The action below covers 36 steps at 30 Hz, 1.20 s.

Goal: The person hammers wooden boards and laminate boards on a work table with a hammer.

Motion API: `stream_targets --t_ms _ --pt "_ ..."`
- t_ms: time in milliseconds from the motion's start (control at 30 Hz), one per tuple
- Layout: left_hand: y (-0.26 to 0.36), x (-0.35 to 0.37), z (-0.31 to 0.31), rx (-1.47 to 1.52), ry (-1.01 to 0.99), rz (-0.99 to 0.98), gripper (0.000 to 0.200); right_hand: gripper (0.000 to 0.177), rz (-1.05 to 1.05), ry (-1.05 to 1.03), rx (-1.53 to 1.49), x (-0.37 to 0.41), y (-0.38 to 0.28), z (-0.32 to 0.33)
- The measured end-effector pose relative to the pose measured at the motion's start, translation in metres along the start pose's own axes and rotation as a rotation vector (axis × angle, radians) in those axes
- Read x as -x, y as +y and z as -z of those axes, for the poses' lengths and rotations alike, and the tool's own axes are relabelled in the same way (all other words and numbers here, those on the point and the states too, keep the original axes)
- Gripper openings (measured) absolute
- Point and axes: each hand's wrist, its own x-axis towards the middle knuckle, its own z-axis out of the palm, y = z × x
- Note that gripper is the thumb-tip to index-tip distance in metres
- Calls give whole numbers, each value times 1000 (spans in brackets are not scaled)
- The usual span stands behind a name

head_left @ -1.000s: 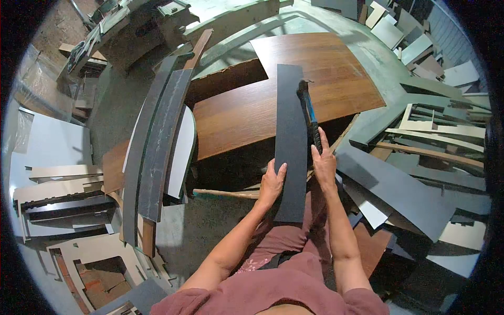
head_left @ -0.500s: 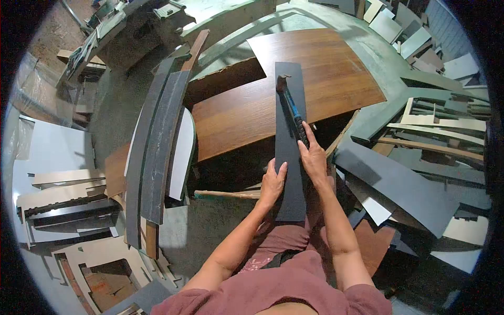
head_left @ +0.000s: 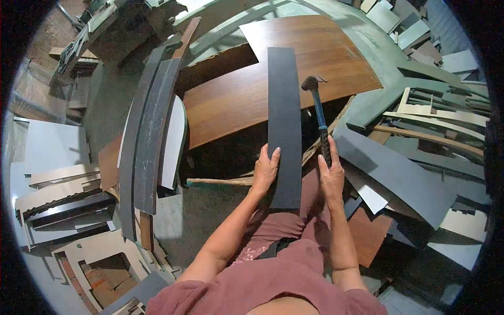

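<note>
A long dark grey board (head_left: 284,115) extends from my lap over the near edge of a brown wood-grain panel (head_left: 226,113). My left hand (head_left: 266,170) grips the board's left edge, thumb on its upper face. To the right of the board, my right hand (head_left: 332,176) is closed round the black handle of a claw hammer (head_left: 319,113). The hammer's head points away from me, apart from the board and above the right part of the brown panel.
Dark strips (head_left: 153,136) lie lengthwise on my left, beside a white curved panel (head_left: 176,142). A broad grey panel (head_left: 394,168) and stacked offcuts (head_left: 436,118) are on my right. Cream cut-out boards (head_left: 97,252) lie at lower left. A torn-edged strip (head_left: 220,182) sits under the brown panel's near side.
My right hand has moved the hammer off the board's face and out to the right. The board shows slightly further left and higher, still in my left hand.
</note>
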Motion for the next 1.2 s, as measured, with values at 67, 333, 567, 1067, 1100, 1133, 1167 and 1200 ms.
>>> stream_targets --t_ms 67,333,567,1067,1100,1133,1167,1200 --pt "0 0 0 25 -2 -15 60 56 168 88 87 6 5 -1" --pt "-3 -2 -1 21 5 -36 60 54 34 -22 18 10 12 -14" --pt "-6 -2 -2 54 4 -47 63 54 -51 -105 93 7 -2 -16" --pt "-7 -5 -1 24 -22 1 52 55 -104 -229 53 10 -24 -28" --pt "-5 -8 -2 27 -23 2 52 55 -104 -229 56 12 -20 -26" --pt "-4 -11 -3 34 -2 17 51 54 -51 -162 42 16 -14 -25" --pt "-4 -13 -5 42 18 35 51 54 -1 -98 29 20 -9 -22" --pt "-3 -17 -7 45 16 45 51 54 -7 -104 36 24 -4 -18"
